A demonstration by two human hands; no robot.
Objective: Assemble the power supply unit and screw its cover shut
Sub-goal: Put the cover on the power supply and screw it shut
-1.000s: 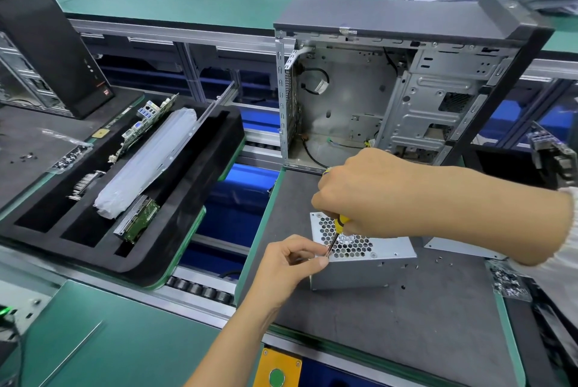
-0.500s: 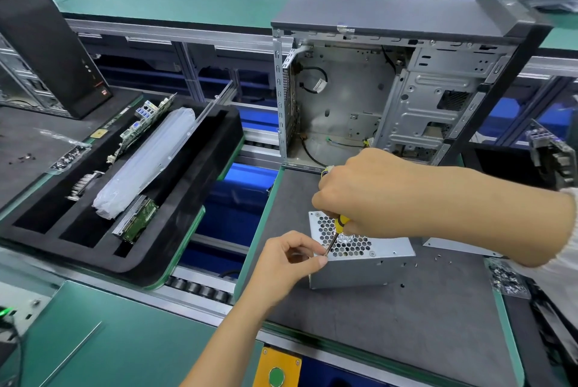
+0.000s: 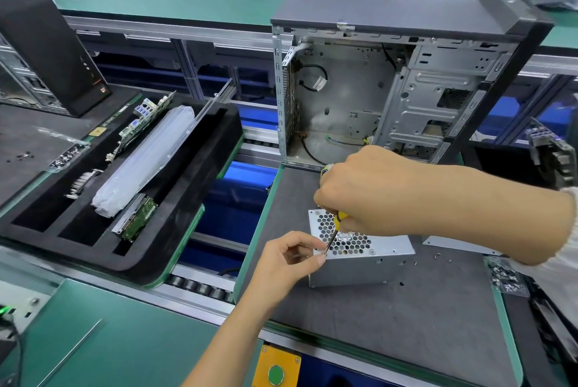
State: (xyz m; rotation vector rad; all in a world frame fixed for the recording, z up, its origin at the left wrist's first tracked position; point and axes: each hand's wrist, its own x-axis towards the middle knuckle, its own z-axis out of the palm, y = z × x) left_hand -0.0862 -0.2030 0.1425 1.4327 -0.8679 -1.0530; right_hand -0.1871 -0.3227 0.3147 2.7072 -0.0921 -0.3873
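Centrally, a silver sheet-metal power supply unit with honeycomb-perforated cover [image 3: 359, 249] is shown on a dark grey mat [image 3: 391, 324], near its left edge. The right hand [image 3: 369, 192] is closed round a yellow-handled screwdriver [image 3: 334, 230]; the left hand [image 3: 291, 258] is pinched at the tip, presumably steadying a corner screw. An open grey computer chassis [image 3: 391, 98] stands behind.

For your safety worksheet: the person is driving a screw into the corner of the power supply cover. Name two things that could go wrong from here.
1. The screwdriver leans at a slant, and the left hand pinches right at its tip; a slip could jab the fingers or strip the screw.
2. Loose screws lie scattered on the mat beside the power supply; a nudge could roll them off or out of sight.
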